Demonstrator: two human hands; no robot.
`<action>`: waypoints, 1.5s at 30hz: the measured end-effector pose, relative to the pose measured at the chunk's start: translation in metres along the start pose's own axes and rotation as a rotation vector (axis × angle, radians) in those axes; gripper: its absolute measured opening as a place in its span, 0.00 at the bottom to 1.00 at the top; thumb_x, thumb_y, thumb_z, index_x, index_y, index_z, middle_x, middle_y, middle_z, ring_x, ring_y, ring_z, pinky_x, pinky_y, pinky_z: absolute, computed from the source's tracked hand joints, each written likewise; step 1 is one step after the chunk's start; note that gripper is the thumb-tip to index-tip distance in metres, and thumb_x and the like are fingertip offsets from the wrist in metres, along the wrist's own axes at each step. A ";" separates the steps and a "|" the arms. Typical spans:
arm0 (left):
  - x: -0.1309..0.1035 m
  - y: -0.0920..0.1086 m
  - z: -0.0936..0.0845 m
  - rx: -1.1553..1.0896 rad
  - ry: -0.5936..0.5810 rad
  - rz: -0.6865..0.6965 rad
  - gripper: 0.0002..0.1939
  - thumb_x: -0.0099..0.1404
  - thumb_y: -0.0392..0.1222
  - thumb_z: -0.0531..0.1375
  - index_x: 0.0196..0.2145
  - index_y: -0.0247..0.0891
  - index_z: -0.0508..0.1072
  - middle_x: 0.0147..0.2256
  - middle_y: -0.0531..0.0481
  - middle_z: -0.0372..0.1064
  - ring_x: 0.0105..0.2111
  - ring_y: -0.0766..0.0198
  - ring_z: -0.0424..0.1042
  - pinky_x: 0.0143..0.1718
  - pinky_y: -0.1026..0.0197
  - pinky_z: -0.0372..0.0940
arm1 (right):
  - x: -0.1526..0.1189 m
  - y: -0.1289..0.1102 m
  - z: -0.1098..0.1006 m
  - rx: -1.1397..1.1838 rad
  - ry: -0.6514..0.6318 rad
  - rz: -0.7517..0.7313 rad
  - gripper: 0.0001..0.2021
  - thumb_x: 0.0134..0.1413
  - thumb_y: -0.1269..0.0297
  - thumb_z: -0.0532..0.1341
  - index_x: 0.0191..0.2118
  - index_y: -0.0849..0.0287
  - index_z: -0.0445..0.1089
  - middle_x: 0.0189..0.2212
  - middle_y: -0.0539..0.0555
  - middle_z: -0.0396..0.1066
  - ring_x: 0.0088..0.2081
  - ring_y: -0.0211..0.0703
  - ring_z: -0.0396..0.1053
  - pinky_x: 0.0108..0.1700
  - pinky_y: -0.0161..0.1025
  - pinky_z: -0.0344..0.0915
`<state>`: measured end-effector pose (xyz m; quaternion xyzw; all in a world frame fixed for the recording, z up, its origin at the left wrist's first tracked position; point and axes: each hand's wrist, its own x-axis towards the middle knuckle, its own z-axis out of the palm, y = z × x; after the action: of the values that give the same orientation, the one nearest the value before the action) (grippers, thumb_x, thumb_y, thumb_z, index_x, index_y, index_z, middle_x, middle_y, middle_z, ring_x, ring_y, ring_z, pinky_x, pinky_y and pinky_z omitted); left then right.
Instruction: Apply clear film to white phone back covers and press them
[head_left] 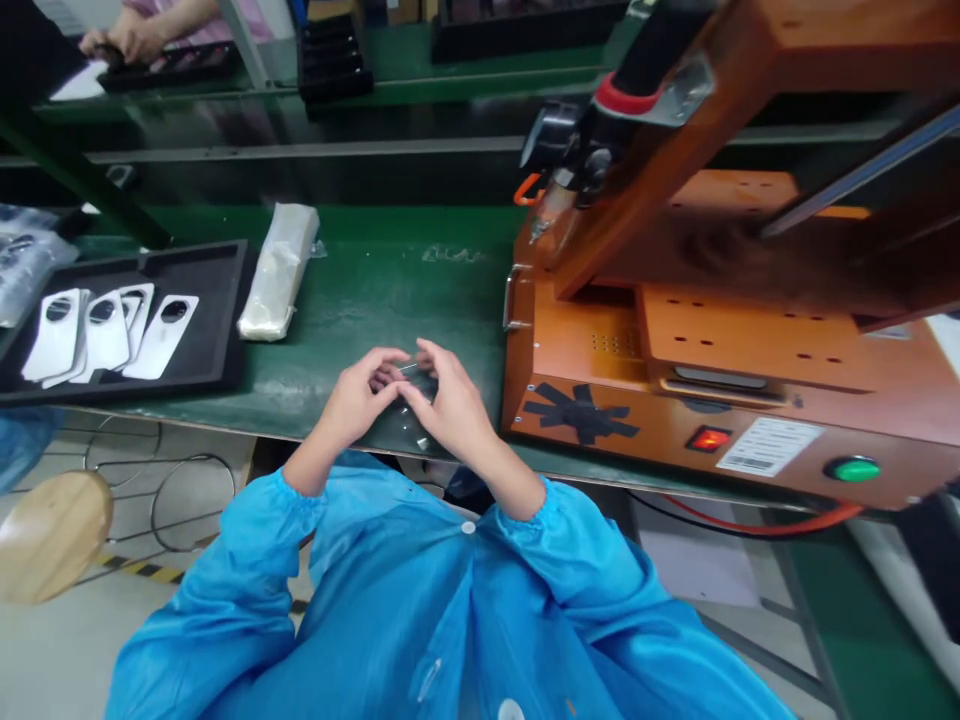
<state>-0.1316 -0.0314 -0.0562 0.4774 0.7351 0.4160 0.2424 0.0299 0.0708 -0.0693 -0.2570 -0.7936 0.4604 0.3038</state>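
Note:
Near the front edge of the green bench, my left hand (357, 402) and my right hand (453, 408) meet with thumbs nearly touching. Between them is a small clear, shiny piece (417, 380), gripped at its edges by the curled fingers; its exact shape is hard to make out. Just below it, a few glossy transparent bits (414, 428) show on the bench. A wrapped whitish bundle (279, 272) lies to the left of my hands.
At left, a black tray (217, 290) holds several white plates (162, 336) with round holes. An orange machine (585, 345) with a red switch and green button stands close at right. Across the bench, another person's hands (135, 38) work over a black tray. A wooden stool (56, 535) is lower left.

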 end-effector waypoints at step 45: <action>-0.194 -0.070 -0.090 0.606 0.186 -0.674 0.18 0.78 0.31 0.51 0.55 0.33 0.79 0.55 0.35 0.77 0.57 0.50 0.76 0.63 0.44 0.69 | -0.044 -0.011 -0.031 0.217 -0.004 0.229 0.09 0.61 0.54 0.70 0.36 0.53 0.83 0.37 0.55 0.84 0.40 0.49 0.81 0.46 0.45 0.76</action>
<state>-0.1519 -0.2545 -0.0745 0.2216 0.9564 0.1213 0.1464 0.0805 0.0530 -0.0579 -0.3107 -0.7051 0.5756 0.2737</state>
